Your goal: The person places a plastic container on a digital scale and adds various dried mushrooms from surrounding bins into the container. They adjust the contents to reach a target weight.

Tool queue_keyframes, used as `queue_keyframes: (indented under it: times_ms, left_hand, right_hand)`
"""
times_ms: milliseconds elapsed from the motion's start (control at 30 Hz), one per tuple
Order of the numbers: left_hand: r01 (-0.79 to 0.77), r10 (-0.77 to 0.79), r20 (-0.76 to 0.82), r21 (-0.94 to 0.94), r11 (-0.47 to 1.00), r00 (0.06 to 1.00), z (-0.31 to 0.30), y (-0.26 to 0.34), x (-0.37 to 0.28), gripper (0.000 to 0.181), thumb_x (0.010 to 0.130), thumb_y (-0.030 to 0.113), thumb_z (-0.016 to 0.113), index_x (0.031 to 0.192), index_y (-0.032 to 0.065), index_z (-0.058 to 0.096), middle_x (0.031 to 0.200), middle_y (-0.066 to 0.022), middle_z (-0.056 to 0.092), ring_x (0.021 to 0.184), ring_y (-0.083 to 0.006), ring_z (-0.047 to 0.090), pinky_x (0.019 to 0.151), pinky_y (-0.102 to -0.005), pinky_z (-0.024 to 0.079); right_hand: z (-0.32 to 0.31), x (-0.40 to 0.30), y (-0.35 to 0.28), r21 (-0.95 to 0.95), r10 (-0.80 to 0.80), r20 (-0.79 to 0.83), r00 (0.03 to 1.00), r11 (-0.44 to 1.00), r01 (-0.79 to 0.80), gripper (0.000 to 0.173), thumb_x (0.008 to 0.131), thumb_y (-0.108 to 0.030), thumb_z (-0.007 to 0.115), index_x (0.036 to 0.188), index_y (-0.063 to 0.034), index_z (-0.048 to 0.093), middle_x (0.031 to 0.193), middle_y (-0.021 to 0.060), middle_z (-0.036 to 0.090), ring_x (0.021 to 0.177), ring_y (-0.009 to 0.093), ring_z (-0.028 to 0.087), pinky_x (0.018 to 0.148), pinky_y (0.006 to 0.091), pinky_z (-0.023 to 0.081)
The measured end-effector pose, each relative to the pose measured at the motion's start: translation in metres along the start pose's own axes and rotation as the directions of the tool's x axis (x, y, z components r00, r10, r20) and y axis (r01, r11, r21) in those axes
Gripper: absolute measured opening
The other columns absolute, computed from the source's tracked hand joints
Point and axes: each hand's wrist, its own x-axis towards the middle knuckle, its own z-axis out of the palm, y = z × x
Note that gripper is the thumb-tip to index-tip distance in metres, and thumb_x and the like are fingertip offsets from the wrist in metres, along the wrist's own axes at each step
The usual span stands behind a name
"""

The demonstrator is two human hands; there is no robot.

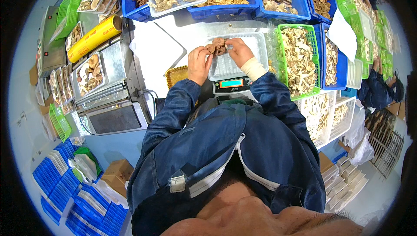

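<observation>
Brown dried mushrooms (217, 47) are between my two hands, above a clear plastic tray (257, 52). My left hand (199, 62) has its fingers on their left edge, and my right hand (240, 52) pinches their right edge. The ribbed bottom of the tray shows below the mushrooms. It rests on a digital scale (232, 86) with a lit display. A gold-coloured tray (177, 75) lies left of the scale, partly behind my left hand and sleeve.
Blue crates (224, 11) of dried mushrooms line the back. A green basket (284, 73) of sliced mushrooms stands at right. At left are a wrapping machine (112, 63), a yellow film roll (94, 39) and a filled tray (89, 74). Another person (378, 89) works far right.
</observation>
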Motion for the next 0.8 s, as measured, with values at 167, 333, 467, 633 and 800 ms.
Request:
queue_keyframes:
  times_ms: [167,333,467,633,800]
  left_hand:
    - [-0.002,0.001,0.027,0.025,1.000,1.000,-0.004,0.004,0.003,0.026,0.078,0.008,0.071,0.099,0.0040,0.057,0.107,-0.0130,0.056,0.100,-0.0335,0.053,0.088,-0.0431,0.040]
    - [0.053,-0.055,-0.054,-0.032,0.998,0.997,-0.004,0.002,-0.003,0.026,0.082,0.010,0.067,0.105,0.0032,0.057,0.111,-0.0154,0.057,0.102,-0.0347,0.053,0.090,-0.0435,0.039]
    - [0.124,-0.130,-0.068,-0.079,0.989,0.989,-0.019,-0.003,-0.010,0.024,0.084,0.012,0.064,0.105,0.0029,0.057,0.113,-0.0163,0.057,0.104,-0.0353,0.053,0.092,-0.0436,0.040]
    - [0.211,-0.217,-0.093,-0.066,0.975,0.972,-0.046,-0.002,-0.025,0.016,0.084,0.002,0.059,0.101,0.0018,0.058,0.108,-0.0162,0.059,0.101,-0.0341,0.056,0.089,-0.0412,0.044]
    - [0.243,-0.252,-0.090,-0.103,0.965,0.964,-0.060,0.002,-0.042,0.012,0.086,0.002,0.058,0.097,-0.0005,0.059,0.101,-0.0167,0.059,0.095,-0.0340,0.057,0.085,-0.0393,0.046]
  right_hand:
    - [0.002,-0.001,0.002,0.040,0.020,0.021,1.000,0.999,-0.021,0.032,0.082,0.000,0.057,0.114,-0.0037,0.061,0.114,0.0149,0.057,0.082,0.027,0.061,0.077,0.0336,0.051]
    - [-0.013,-0.004,-0.005,0.043,-0.002,-0.007,1.000,0.999,0.002,0.027,0.083,-0.004,0.058,0.110,-0.0032,0.062,0.112,0.0164,0.059,0.096,0.036,0.060,0.084,0.0399,0.050]
    - [-0.040,-0.025,-0.020,0.129,0.069,0.016,0.997,0.989,-0.071,0.026,0.085,-0.005,0.057,0.110,-0.0031,0.062,0.110,0.0150,0.059,0.083,0.030,0.061,0.076,0.0358,0.050]
    - [-0.071,-0.073,-0.035,0.149,0.140,0.034,0.990,0.978,-0.143,0.021,0.089,-0.003,0.055,0.110,-0.0022,0.061,0.107,0.0099,0.058,0.083,0.016,0.057,0.074,0.0266,0.047]
    - [-0.080,-0.121,-0.030,0.044,-0.006,-0.122,0.993,0.999,0.011,0.021,0.087,-0.002,0.057,0.108,0.0008,0.060,0.103,0.0155,0.059,0.074,0.022,0.060,0.068,0.0323,0.049]
